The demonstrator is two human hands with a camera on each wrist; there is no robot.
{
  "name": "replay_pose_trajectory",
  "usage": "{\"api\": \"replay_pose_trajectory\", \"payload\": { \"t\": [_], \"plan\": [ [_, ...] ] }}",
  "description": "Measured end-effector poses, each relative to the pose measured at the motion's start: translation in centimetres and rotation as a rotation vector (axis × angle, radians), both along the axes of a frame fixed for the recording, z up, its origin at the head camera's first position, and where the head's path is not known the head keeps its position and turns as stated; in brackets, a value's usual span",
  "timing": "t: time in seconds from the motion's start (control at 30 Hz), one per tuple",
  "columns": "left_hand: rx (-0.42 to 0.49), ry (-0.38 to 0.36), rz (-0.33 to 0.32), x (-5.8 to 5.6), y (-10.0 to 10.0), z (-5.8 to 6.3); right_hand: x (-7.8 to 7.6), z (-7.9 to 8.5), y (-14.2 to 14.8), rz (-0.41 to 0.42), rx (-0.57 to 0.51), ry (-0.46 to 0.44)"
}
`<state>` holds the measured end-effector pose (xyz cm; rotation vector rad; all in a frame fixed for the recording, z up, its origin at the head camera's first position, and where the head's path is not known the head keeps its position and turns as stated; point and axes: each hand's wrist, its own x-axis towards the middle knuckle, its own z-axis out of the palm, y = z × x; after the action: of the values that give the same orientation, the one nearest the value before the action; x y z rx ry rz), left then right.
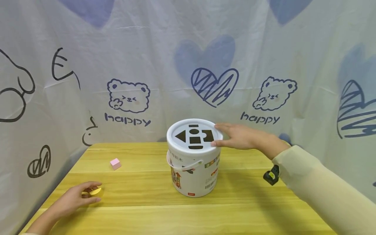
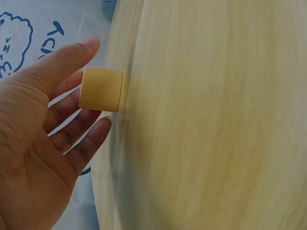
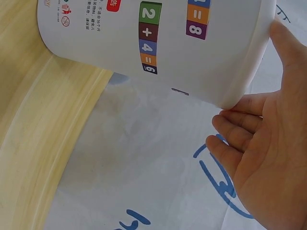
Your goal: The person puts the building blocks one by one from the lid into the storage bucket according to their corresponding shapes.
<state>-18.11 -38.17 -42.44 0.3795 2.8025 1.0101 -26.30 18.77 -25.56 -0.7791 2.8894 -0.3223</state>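
Note:
A white bucket (image 1: 194,176) stands upright on the table, its white lid (image 1: 173,135) pierced by several dark shaped holes. My right hand (image 1: 239,135) rests against the right side of the lid, thumb and fingers spread along the rim. In the right wrist view, thumb and index fingertip touch the lid's edge while the other fingers stay loosely bent. At the left, my left hand (image 1: 74,197) is around a yellow block (image 2: 100,89) with a curved face. The thumb appears apart from the block, and the fingers lie loosely bent behind and below it.
A small pink block (image 1: 115,164) lies on the wooden table (image 1: 141,218), beyond the left hand. The bucket's white handle (image 1: 183,168) hangs down at its front. Behind the table hangs a pale curtain (image 1: 176,98) with drawn hearts and bears.

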Motion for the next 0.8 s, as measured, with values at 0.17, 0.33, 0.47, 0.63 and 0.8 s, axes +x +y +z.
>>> {"api": "replay_pose_trajectory", "payload": {
  "t": [0.17, 0.33, 0.47, 0.63, 0.8],
  "plan": [
    [-0.055, 0.015, 0.005, -0.3, -0.1, -0.1, 0.0, 0.0, 0.1, -0.004, 0.005, 0.004],
    [-0.108, 0.051, 0.01, -0.4, 0.0, -0.3, 0.0, 0.0, 0.1, 0.001, 0.003, 0.007],
    [-0.146, 0.072, 0.011, -0.5, 0.0, -0.4, -0.1, -0.1, 0.0, 0.004, 0.004, 0.007],
    [-0.146, 0.078, 0.001, -0.5, 0.6, -0.1, -0.1, 0.0, 0.0, 0.002, 0.004, 0.006],
    [-0.134, 0.079, -0.009, -0.4, 1.3, 0.6, 0.0, 0.0, 0.0, -0.001, 0.002, 0.006]
  ]
}}
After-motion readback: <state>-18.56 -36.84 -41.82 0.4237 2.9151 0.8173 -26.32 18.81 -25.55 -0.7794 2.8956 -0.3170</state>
